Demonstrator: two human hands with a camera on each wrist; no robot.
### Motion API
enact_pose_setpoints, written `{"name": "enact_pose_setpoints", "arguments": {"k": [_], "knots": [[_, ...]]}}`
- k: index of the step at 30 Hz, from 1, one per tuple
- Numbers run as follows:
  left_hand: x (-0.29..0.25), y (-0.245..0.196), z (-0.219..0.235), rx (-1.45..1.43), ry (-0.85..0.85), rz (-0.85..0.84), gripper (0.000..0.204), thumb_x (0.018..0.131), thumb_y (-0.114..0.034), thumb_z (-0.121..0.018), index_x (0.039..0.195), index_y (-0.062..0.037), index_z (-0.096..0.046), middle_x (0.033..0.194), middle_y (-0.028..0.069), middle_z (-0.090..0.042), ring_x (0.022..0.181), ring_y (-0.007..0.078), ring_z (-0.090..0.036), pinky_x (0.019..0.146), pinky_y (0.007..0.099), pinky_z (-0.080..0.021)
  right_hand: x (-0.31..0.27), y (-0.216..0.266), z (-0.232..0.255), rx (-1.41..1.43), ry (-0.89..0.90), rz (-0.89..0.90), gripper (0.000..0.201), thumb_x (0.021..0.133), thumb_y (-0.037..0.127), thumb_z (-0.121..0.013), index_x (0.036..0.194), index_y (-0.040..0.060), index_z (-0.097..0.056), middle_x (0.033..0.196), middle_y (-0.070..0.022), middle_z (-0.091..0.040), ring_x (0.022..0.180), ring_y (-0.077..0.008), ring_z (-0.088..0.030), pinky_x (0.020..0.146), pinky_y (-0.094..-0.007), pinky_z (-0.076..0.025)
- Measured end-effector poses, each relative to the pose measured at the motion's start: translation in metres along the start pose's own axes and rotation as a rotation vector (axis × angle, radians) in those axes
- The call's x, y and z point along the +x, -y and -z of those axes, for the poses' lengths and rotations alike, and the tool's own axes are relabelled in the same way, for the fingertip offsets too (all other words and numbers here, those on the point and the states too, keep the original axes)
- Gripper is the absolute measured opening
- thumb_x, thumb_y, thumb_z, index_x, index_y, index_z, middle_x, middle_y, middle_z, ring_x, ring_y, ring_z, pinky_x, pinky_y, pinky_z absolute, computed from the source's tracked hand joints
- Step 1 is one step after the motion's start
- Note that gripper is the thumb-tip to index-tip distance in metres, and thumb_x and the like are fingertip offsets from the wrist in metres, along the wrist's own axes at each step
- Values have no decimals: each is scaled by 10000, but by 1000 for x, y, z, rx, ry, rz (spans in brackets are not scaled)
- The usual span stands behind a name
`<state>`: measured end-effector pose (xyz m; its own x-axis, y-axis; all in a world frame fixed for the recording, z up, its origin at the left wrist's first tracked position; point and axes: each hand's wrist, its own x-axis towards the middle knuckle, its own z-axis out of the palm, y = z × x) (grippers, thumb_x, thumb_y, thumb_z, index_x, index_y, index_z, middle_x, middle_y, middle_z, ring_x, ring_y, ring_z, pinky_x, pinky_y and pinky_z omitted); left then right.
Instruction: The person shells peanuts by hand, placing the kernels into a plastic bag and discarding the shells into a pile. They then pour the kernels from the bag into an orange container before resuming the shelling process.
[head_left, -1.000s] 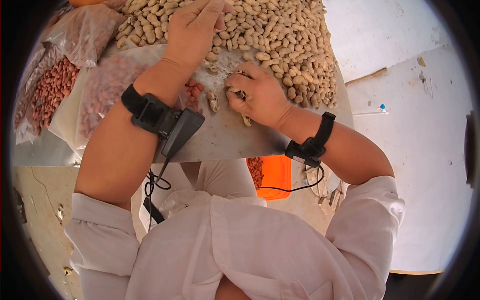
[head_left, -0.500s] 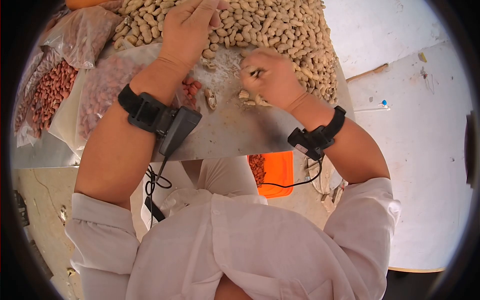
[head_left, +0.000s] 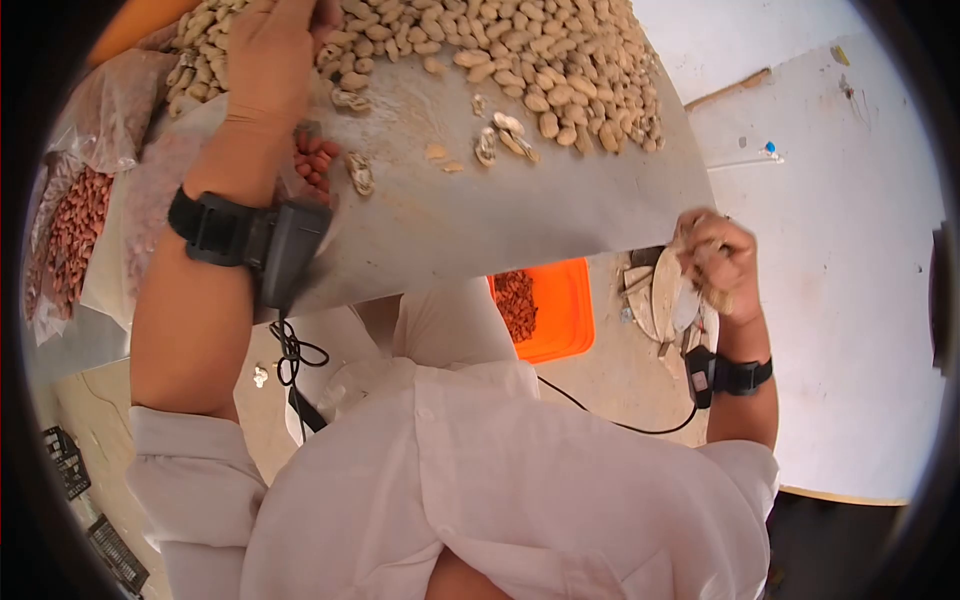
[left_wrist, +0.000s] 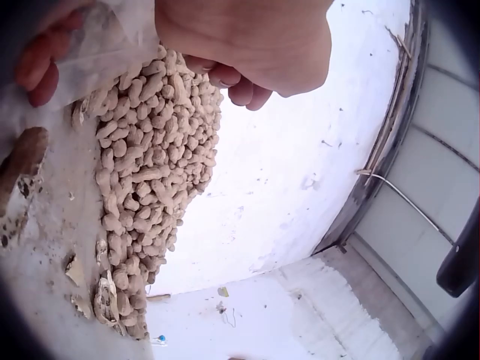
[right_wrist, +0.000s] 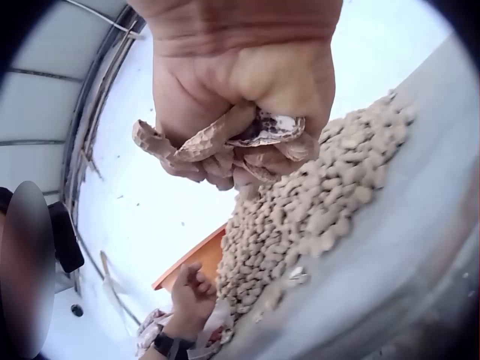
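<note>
My right hand (head_left: 722, 265) is out past the table's right edge, above the floor. Its fingers curl around several broken peanut shells (right_wrist: 274, 129), which stick out between palm and fingers in the right wrist view. Over the near left side of the peanut pile (head_left: 560, 60) is my left hand (head_left: 270, 65), fingers loosely bent with nothing visible in them. Red peanut kernels (head_left: 315, 160) lie on the table below that wrist, beside an opened shell (head_left: 358, 173). More shell pieces (head_left: 487, 147) are scattered before the pile.
Clear plastic bags (head_left: 115, 110) of red kernels occupy the table's left side, with an orange container (right_wrist: 195, 255) behind. Under the table's front edge, an orange basin (head_left: 572, 300) holds reddish bits. Pale debris (head_left: 655, 300) lies on the floor below my right hand.
My right hand has swung from the tabletop near the pile to beyond the table's right edge, carrying shells. The view has turned, shifting the table, and my left hand appears further left.
</note>
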<state>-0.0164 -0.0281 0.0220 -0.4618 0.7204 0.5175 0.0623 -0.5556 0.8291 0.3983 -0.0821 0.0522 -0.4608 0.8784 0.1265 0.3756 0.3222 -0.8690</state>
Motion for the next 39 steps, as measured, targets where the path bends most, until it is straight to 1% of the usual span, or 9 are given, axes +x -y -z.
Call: {"name": "enact_pose_setpoints", "arguments": {"k": [6, 8, 10, 17, 21, 23, 28, 34, 39], "knots": [[-4, 3, -6, -25, 24, -51, 320, 962, -256, -430, 828, -37, -621, 589, -26, -481, 481, 49, -368, 442, 196, -278, -73, -129, -20, -309, -78, -102, 43, 771, 22, -599, 772, -20, -608, 656, -35, -546, 601, -80, -508, 526, -237, -419], [-7, 0, -8, 5, 17, -51, 320, 962, -253, -427, 827, -37, -621, 588, -22, -485, 477, 51, -375, 436, 194, -283, -80, -177, -29, 36, -285, -668, 109, 794, 78, -630, 782, -27, -605, 619, -25, -537, 497, -78, -468, 440, -219, -369], [-8, -3, -9, 21, 0, -53, 319, 962, -249, -424, 829, -36, -621, 590, -19, -490, 475, 52, -381, 433, 195, -288, -89, -242, -32, 111, -368, -772, 177, 817, 138, -644, 870, -31, -629, 675, -27, -587, 436, -95, -508, 384, -219, -384], [-4, -1, -8, 35, -14, -41, 322, 965, -244, -417, 849, -26, -624, 592, -15, -493, 479, 57, -389, 441, 198, -302, -110, -345, -37, -532, -105, -716, 462, 811, 345, -671, 1143, 28, -617, 1049, -148, -647, 1014, -209, -587, 806, -322, -489], [-4, -3, -6, 47, -15, -3, 322, 966, -250, -418, 835, -37, -621, 583, -19, -491, 491, 56, -391, 449, 197, -298, -72, -225, -28, -345, 256, -1018, 375, 808, 337, -661, 965, -4, -673, 923, -143, -666, 853, -203, -644, 708, -313, -508], [-2, 0, -6, 26, -42, -1, 317, 965, -247, -419, 828, -41, -617, 588, -19, -493, 499, 56, -392, 459, 197, -301, -55, -158, -32, -263, 487, -840, 266, 808, 260, -651, 842, -3, -676, 815, -99, -662, 672, -161, -627, 634, -275, -497], [2, -1, 1, -39, 45, 43, 318, 966, -250, -427, 821, -39, -616, 602, -20, -496, 513, 56, -391, 475, 196, -306, 13, 22, -58, -221, 434, -219, 178, 773, 49, -633, 941, -8, -609, 815, -79, -605, 730, -141, -595, 652, -272, -491], [7, 7, 10, -115, 23, 41, 306, 967, -238, -435, 819, -36, -611, 597, -24, -486, 499, 48, -376, 452, 197, -298, 115, 55, -108, -921, 347, 228, 519, 681, -69, -582, 1190, -16, -495, 1066, -165, -530, 896, -278, -591, 770, -337, -504], [12, 9, 16, -176, 99, 22, 295, 970, -232, -435, 827, -37, -605, 624, -26, -495, 535, 47, -410, 489, 191, -335, 160, 34, -137, -1137, 426, 153, 520, 679, -50, -560, 1193, -22, -489, 1074, -195, -529, 988, -368, -556, 851, -392, -466]]}}
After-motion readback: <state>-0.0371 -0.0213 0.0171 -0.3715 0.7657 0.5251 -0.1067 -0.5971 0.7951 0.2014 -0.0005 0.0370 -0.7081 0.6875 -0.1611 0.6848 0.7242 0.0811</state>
